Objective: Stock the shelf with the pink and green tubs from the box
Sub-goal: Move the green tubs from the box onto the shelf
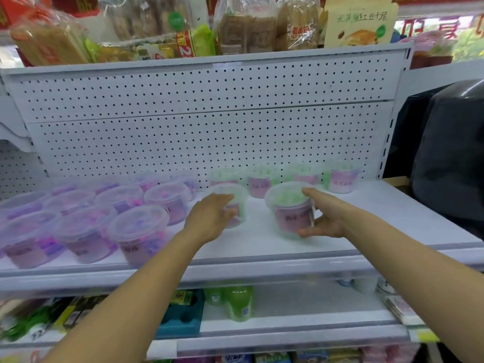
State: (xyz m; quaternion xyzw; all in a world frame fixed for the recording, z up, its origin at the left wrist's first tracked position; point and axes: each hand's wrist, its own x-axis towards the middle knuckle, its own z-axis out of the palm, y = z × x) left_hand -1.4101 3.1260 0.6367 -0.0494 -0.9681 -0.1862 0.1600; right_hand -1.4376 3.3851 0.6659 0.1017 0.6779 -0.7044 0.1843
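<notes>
On the white shelf (262,247), my left hand (209,218) grips a clear green tub (237,195) that stands near the shelf's middle. My right hand (323,218) holds a second green tub (290,208) with a pink label, thumb over its lid and fingers around its right side. Several green tubs (340,179) stand in a row at the back of the shelf. Several pink tubs (136,231) fill the left part of the shelf in rows. The box is out of view.
A white pegboard panel (209,127) backs the shelf. Bagged bread and snacks (248,24) sit on the shelf above. Green bottles (238,302) and packets stand on the shelf below. A dark object (450,158) stands at the right.
</notes>
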